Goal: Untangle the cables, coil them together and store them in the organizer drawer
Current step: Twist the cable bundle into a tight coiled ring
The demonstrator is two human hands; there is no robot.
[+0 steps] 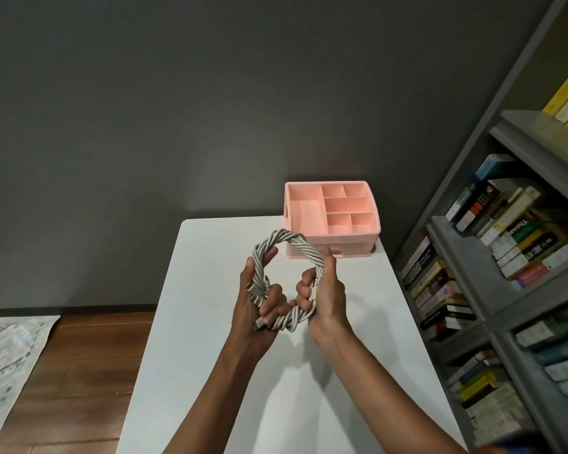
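Setting, as I read it over the remote head feed: a home study or reading room.

- Grey shelving unit (532, 136) on my right, its tiers packed with paperback books (512, 217), some upright, some stacked flat.
- Small white table (184, 322) set against a dark grey wall (145, 93).
- Wood-plank floor (79, 355).
- Pale patterned rug (7, 355), one corner showing.
- Pink desk organizer (351, 239) at the table's far end.

Head-worn camera looks forward and down, close above the table (177, 322)
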